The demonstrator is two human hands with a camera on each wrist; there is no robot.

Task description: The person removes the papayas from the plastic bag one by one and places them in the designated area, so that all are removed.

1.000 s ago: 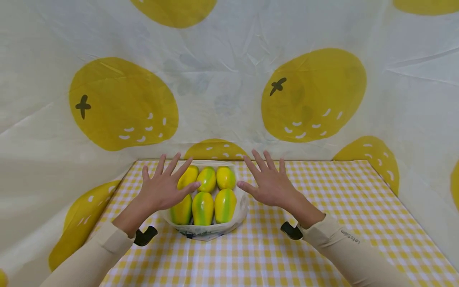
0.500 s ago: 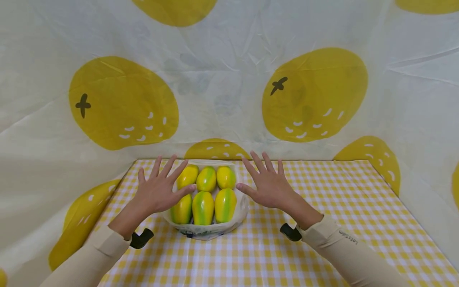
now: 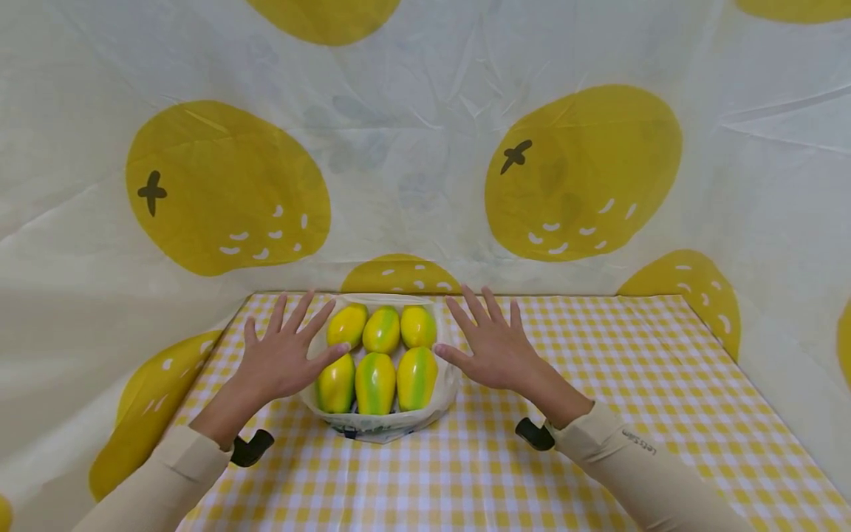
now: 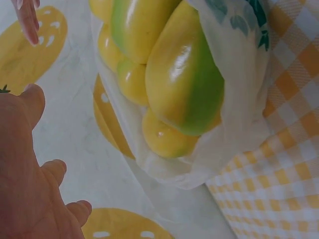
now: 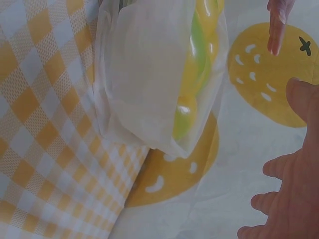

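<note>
A white plastic bag [image 3: 425, 421] with green print stands on the table, its mouth spread wide. Several glossy yellow fruits with green stripes [image 3: 375, 383], like mangoes or papayas, lie inside in two rows. My left hand [image 3: 282, 358] hovers at the bag's left, fingers spread, its thumb overlapping a fruit in the head view. To the right, my right hand [image 3: 495, 351] is held up likewise, palm down and holding nothing. In the left wrist view the left hand [image 4: 22, 169] is apart from the bag [image 4: 244, 94]; the right wrist view shows the right hand [image 5: 296, 184] apart from the bag [image 5: 139, 74] too.
A yellow-and-white checked cloth [image 3: 598, 369] covers the table. Behind it and at the sides hangs a pale curtain [image 3: 412, 148] printed with large yellow fruits. Black wrist-worn devices [image 3: 253, 448] stick out beneath both wrists.
My left hand has drifted left and slightly down, uncovering more of the left fruits. The right hand has shifted slightly left and down. The bag and fruits stay put.
</note>
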